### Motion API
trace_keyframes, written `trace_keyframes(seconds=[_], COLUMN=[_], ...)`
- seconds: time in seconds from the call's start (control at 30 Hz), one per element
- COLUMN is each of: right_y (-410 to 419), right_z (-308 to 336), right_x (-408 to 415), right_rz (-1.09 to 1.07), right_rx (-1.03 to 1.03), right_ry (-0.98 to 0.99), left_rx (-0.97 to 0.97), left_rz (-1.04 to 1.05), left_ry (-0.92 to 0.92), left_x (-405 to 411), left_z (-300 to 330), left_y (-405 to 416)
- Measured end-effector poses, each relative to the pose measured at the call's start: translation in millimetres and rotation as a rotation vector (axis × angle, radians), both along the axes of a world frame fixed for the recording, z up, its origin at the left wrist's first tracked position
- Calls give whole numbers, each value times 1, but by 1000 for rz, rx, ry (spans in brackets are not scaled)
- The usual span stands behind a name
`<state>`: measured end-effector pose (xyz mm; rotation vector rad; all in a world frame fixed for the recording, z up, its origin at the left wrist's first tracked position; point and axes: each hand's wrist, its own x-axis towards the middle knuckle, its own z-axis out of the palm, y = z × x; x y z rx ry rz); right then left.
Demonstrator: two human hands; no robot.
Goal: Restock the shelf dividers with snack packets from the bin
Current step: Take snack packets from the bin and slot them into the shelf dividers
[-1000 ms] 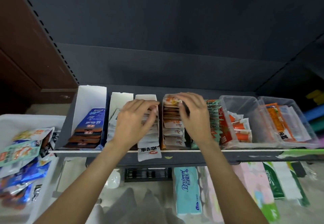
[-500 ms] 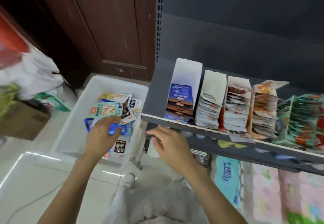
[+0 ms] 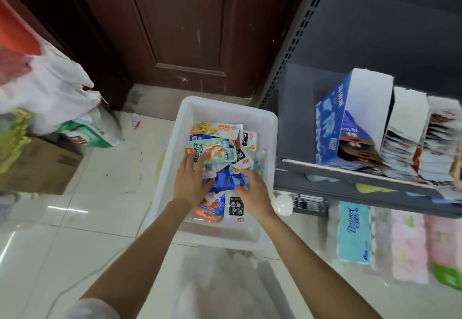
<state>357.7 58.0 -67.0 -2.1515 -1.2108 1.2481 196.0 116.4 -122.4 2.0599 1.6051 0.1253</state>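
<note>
Both hands [image 3: 220, 188] — over binned packets [image 3: 220, 148]

1. I had only the one view, from the head camera, looking forward and steeply down over the floor.
2. It sat close above the white bin [image 3: 226, 109], which filled the centre, with both forearms reaching in from the near edge.
3. The wide lens bent the shelf [image 3: 350, 171] along the right side, and a brown door [image 3: 190, 31] closed the far side.
4. Left lay a cardboard box [image 3: 42, 168].
</note>
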Motion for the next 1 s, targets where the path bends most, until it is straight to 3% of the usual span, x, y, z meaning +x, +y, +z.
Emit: trace_keyframes(seconds=[0.17,0.27,0.37,0.77,1.0], right_y=[40,60,69,76,49], right_z=[-31,-46,-60,-69,-41], right_x=[-4,-5,-14,-32,-30], right_rz=[-254,-340,-371,-470,-484], right_rx=[-32,-84,-110,-140,28], right_ry=[102,111,111,89,116], left_rx=[-132,-50,21,-61,-178], left_rz=[-61,-116,-149,25,53], left_ry=[128,139,88,-109,-384], left_x=[7,0,-2,-5,-11], left_z=[-25,-34,-32,-30,-8], left_y=[32,24,15,20,6])
